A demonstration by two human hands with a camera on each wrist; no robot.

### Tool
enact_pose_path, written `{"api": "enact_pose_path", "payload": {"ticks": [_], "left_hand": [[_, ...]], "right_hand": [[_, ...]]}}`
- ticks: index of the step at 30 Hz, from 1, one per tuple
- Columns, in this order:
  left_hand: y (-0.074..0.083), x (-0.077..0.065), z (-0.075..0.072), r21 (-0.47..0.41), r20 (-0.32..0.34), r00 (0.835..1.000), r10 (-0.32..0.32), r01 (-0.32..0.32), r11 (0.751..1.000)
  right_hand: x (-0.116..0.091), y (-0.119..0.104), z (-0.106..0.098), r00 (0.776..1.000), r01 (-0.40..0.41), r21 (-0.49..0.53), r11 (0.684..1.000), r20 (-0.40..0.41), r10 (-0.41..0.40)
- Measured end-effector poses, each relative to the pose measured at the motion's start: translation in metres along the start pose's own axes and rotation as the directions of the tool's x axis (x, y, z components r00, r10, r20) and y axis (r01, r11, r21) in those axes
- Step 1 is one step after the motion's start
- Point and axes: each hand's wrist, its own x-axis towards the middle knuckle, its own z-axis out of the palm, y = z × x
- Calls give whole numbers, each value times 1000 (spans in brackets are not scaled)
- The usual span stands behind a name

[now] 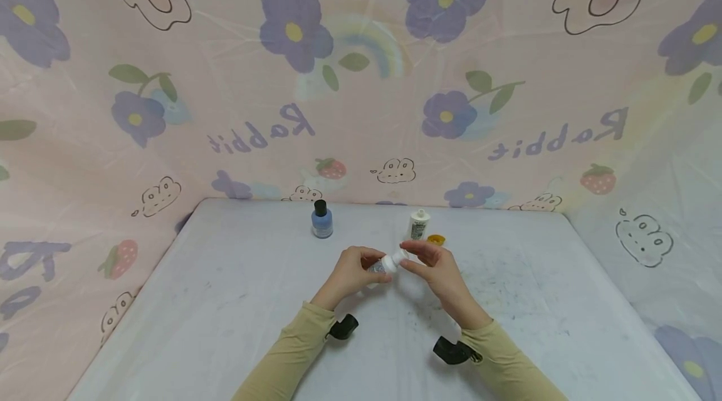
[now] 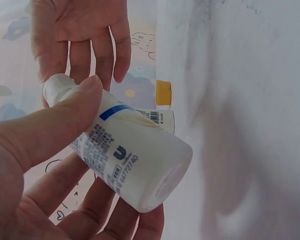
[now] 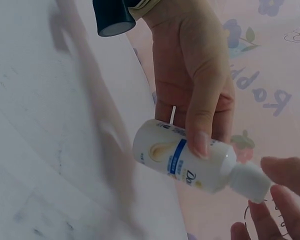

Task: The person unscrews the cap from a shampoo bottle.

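Note:
A small white lotion bottle [image 3: 185, 155] with a blue stripe is held tilted in my left hand [image 1: 352, 274]. The left thumb [image 2: 82, 107] lies across the bottle's shoulder, with the fingers wrapped underneath. Its white cap [image 3: 251, 182] points toward my right hand [image 1: 437, 266], whose fingers are spread and fairly straight. The right thumb and fingertips are right at the cap's edges, on either side of it. Behind the right hand stands a white bottle [image 1: 418, 224] with a narrow nozzle, and beside it lies a yellow cap [image 1: 436, 239].
Toward the back left of the white table [image 1: 225, 301] stands a blue bottle [image 1: 322, 224] with a black cap. A patterned curtain [image 1: 361, 106] hangs along the back and sides. Black wrist cameras [image 1: 451, 351] sit at both sleeves.

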Motion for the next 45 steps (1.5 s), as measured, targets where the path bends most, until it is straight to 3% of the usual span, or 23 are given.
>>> {"api": "enact_pose_path", "payload": {"ticks": [9, 20, 37, 45], "left_hand": [[2, 2, 2, -7, -3, 1000, -4, 4, 1000], [3, 2, 4, -10, 0, 1000, -15, 15, 1000], [0, -1, 2, 0, -1, 1000, -4, 4, 1000], [-1, -1, 2, -20, 0, 1000, 0, 0, 1000]], "right_hand": [[3, -1, 5, 990, -105, -73, 992, -101, 98], [3, 1, 7, 986, -115, -92, 989, -134, 102], [-2, 1, 2, 998, -67, -14, 998, 8, 67], [-2, 2, 0, 999, -13, 20, 1000, 45, 12]]}}
